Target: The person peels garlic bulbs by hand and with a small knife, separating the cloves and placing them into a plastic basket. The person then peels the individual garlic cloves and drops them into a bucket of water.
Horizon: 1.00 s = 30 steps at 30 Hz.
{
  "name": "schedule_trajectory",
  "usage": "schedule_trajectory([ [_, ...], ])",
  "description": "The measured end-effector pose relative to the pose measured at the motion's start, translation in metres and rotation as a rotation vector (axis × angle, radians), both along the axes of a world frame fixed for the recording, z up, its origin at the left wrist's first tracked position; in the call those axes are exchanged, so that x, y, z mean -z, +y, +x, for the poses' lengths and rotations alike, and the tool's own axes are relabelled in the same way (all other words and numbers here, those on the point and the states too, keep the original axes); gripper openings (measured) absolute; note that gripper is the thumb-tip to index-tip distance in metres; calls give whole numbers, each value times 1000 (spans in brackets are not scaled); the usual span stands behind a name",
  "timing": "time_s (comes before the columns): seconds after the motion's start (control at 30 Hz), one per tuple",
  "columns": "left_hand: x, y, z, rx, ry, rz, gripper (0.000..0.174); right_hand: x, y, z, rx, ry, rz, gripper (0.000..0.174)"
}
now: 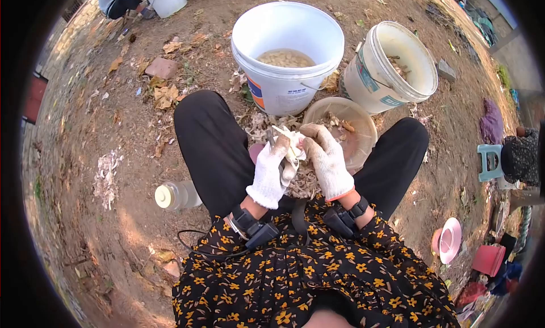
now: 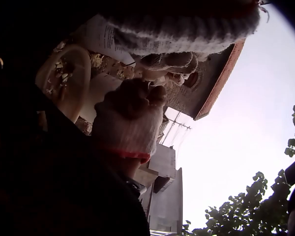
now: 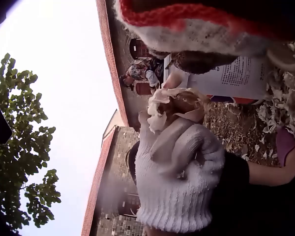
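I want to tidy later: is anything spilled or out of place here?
Yes: pale, papery peelings, apparently garlic, lie loose on the ground, left in the head view, so they look spilled or dropped. The white right glove is stained brown at its fingers.

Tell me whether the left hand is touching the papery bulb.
Touching. The right wrist view shows it: the left hand holds the papery bulb directly against its gloved fingers, with no gap.
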<state>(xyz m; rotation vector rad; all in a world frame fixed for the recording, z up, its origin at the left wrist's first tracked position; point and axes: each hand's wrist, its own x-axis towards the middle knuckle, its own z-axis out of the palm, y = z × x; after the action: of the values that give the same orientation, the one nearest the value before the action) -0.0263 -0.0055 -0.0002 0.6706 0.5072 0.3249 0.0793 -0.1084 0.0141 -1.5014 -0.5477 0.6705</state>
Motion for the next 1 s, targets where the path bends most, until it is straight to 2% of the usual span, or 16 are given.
schedule_trajectory([
  [0.1, 0, 1, 1, -38, -26, -56, 32, 7, 2, -3, -43, -25, -7, 24],
  [0.13, 5, 6, -5, 49, -106, -107, 35, 16, 0, 3, -59, -21, 3, 27],
  [0.23, -2, 1, -4, 35, -98, -161, 36, 13, 7, 4, -30, 224, 137, 28],
  [0.27, 16, 7, -6, 78, -159, -221, 41, 4, 3, 4, 25, 660, 71, 31],
  [0.3, 2, 3, -1, -19, -92, -266, 41, 4, 2, 7, 10, 761, 93, 31],
  [0.37, 14, 8, -1, -21, -204, -312, 39, 4, 0, 12, -28, 962, 140, 31],
  [0.4, 16, 13, -3, -53, -237, -341, 34, 2, 3, 12, 38, 939, 108, 34],
  [0.5, 10, 17, -4, -117, -64, -248, 31, 4, -5, 18, 8, 720, 114, 36],
  [0.53, -7, 8, 3, -191, 48, -248, 30, 5, -6, 18, 64, 662, 25, 35],
  [0.63, 10, 8, 1, -17, 7, 27, 30, 24, -8, 20, 33, 316, 50, 34],
  [0.67, 12, 5, 0, 13, -14, -23, 26, 32, -9, 21, 42, 233, 41, 34],
  [0.77, 12, 1, 0, 88, 132, 300, 23, 49, -7, 27, 86, 67, -76, 36],
  [0.87, 16, 0, 0, 85, 148, 405, 20, 59, -8, 33, 34, -171, -138, 40],
  [0.93, 21, -2, 1, 87, 142, 407, 19, 65, -9, 31, 26, -265, -52, 42],
  [1.0, 17, -3, 2, 86, 156, 406, 18, 61, -9, 28, 15, 25, -26, 40],
])
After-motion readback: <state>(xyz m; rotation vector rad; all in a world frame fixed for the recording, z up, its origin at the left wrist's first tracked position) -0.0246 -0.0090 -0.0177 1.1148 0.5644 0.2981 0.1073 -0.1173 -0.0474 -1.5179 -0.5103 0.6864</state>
